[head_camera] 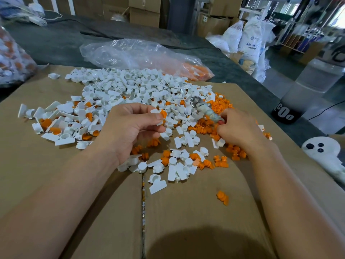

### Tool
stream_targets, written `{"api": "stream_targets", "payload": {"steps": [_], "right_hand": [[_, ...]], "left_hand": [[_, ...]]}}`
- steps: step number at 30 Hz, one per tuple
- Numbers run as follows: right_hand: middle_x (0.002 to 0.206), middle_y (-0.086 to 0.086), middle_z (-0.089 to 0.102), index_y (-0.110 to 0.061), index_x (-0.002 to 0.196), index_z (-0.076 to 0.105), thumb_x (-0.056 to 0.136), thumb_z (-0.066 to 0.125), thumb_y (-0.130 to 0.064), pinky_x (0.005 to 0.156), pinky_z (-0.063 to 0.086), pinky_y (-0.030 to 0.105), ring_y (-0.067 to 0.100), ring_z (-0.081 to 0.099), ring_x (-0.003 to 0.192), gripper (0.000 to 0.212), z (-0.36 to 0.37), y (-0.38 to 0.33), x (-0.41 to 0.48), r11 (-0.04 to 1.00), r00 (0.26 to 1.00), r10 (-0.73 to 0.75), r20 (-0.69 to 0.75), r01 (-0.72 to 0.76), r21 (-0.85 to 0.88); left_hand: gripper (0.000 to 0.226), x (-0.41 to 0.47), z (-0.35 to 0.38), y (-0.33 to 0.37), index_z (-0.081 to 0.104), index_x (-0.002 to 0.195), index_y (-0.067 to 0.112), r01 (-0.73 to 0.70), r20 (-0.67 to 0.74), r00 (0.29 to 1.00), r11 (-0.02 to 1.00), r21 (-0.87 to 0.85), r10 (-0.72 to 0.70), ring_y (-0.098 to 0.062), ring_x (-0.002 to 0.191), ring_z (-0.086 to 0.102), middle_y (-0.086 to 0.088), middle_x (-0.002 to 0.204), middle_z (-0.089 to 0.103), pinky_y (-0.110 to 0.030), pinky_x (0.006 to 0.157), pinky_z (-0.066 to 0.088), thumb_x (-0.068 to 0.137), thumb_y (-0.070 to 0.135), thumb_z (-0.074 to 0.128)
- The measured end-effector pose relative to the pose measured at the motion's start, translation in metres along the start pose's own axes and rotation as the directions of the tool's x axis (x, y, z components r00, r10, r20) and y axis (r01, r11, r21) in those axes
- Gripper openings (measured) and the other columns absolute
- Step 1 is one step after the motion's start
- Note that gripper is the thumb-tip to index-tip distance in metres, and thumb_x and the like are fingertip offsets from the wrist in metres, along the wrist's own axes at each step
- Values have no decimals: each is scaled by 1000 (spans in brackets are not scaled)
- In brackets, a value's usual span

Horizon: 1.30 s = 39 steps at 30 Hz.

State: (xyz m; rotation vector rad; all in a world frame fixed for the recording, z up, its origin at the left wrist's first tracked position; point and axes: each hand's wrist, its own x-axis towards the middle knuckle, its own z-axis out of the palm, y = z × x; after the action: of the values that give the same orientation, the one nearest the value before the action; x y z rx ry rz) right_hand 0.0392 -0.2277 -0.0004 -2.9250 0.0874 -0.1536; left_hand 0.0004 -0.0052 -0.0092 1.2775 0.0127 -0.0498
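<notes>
My left hand (132, 126) is raised over the cardboard and pinches a white plastic piece with an orange plug (162, 114) in it between thumb and fingers. My right hand (237, 128) grips a tape-wrapped tool with a metal head (202, 107) that points up and left over the parts. A big heap of white plastic pieces (130, 86) covers the middle of the cardboard sheet (46, 165). Loose orange plugs (220, 107) lie to the right and in front of the hands. One orange plug (223, 197) lies alone nearer to me.
A clear plastic bag (134, 53) with some orange parts lies behind the heap. Another filled bag (13, 57) sits at the far left. A white device (324, 152) lies at the right edge. White sacks (252, 38) and cartons stand on the floor beyond.
</notes>
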Motion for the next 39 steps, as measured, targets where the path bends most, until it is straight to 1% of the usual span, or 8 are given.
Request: {"api": "stream_targets", "payload": {"steps": [3, 7, 12, 21, 27, 32, 35, 39], "right_hand": [[93, 1, 49, -13, 108, 56, 82, 53, -13, 58, 29, 29, 15, 42, 80, 26, -7, -3, -4, 995, 990, -62, -128, 72, 72], [75, -12, 49, -15, 109, 58, 82, 55, -13, 51, 28, 17, 8, 43, 66, 28, -15, -16, -17, 955, 957, -165, -239, 215, 205], [74, -21, 43, -28, 95, 48, 80, 55, -16, 51, 31, 8, -1, 44, 68, 20, -13, -30, -28, 918, 942, -303, -143, 329, 222], [80, -18, 43, -21, 106, 52, 81, 57, -21, 59, 32, 16, 3, 43, 73, 26, -3, -39, -32, 884, 907, -417, -63, 420, 206], [77, -17, 43, -28, 88, 42, 81, 56, -22, 56, 30, 22, 3, 42, 70, 18, -2, -43, -34, 867, 895, -446, -21, 438, 238], [60, -11, 39, -35, 64, 34, 79, 56, -15, 50, 24, 24, 6, 38, 55, 33, -4, -45, -37, 855, 886, -463, 4, 445, 267], [55, -10, 38, -36, 60, 34, 77, 55, -13, 46, 30, 17, 2, 41, 52, 36, -3, -45, -37, 855, 896, -444, 3, 423, 299], [54, -10, 38, -34, 57, 34, 77, 54, -10, 49, 33, 9, -5, 42, 52, 37, 0, -47, -38, 848, 901, -435, -16, 415, 330]], "left_hand": [[13, 1, 1, 0, 60, 72, 6, -49, -58, 997, 995, -87, 44, -16, 51, 65, -5, 55, 65, -18, 43, 50, 66, 0, 69], [15, 3, 0, -1, 61, 70, 11, -140, -124, 984, 986, -86, 128, -13, 55, 66, 1, 57, 66, -17, 45, 49, 77, -1, 65], [8, 6, 0, -3, 61, 74, 10, -215, -144, 969, 971, -105, 199, -12, 59, 67, 3, 60, 67, -17, 48, 51, 77, 4, 65], [9, 7, 1, -6, 62, 76, 12, -262, -157, 957, 960, -100, 245, -12, 62, 67, 4, 64, 68, -17, 49, 49, 79, 4, 64], [10, 6, 3, -6, 61, 74, 13, -280, -142, 954, 954, -106, 264, -11, 61, 67, 4, 63, 68, -17, 47, 49, 77, 4, 65], [14, 5, 3, -5, 61, 74, 13, -289, -119, 954, 951, -110, 276, -11, 61, 67, 4, 63, 68, -17, 47, 49, 62, 17, 67], [6, 6, 2, -6, 60, 74, 12, -286, -115, 955, 952, -109, 273, -11, 60, 67, 4, 63, 68, -17, 47, 49, 72, 8, 65], [10, 6, 2, -7, 59, 72, 10, -273, -121, 958, 956, -107, 260, -11, 57, 65, 4, 59, 66, -17, 48, 50, 77, 2, 62]]}}
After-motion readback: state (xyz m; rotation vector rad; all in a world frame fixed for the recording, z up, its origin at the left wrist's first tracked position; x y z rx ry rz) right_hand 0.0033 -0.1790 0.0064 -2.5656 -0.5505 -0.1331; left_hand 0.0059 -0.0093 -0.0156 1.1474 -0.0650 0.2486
